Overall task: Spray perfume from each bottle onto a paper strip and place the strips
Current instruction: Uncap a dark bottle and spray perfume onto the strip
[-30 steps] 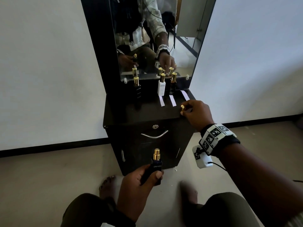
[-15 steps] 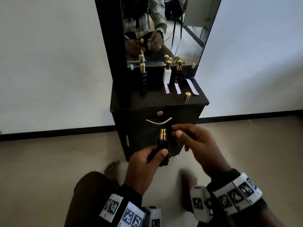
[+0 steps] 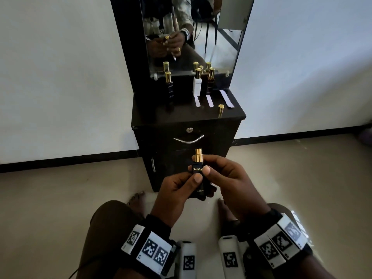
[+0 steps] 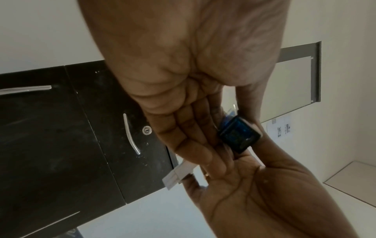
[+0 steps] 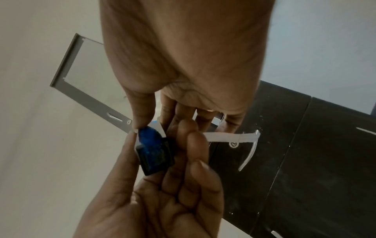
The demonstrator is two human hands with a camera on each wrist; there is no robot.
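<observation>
A dark perfume bottle (image 3: 198, 174) with a bare gold sprayer is upright in front of the cabinet, between both hands. My left hand (image 3: 181, 184) grips its lower body, thumb on the front. My right hand (image 3: 219, 174) pinches it near the label, thumb in front and fingers behind. A white paper strip (image 5: 223, 136) sticks out from behind the bottle (image 5: 154, 154) among the fingers; the same strip (image 4: 177, 173) shows in the left wrist view. Which hand pinches it I cannot tell. The gold cap (image 3: 220, 110) stands on the cabinet top (image 3: 153, 115).
At the back of the cabinet stand a dark bottle (image 3: 169, 87), a white bottle (image 3: 197, 83) and a brown bottle (image 3: 210, 81), below a mirror (image 3: 193, 33). Three paper strips (image 3: 210, 101) lie in front of the right-hand bottles. A drawer handle (image 3: 188, 139) faces me.
My right hand set the gold cap on the cabinet top, drew back and took hold of the bottle. My left hand kept the bottle throughout.
</observation>
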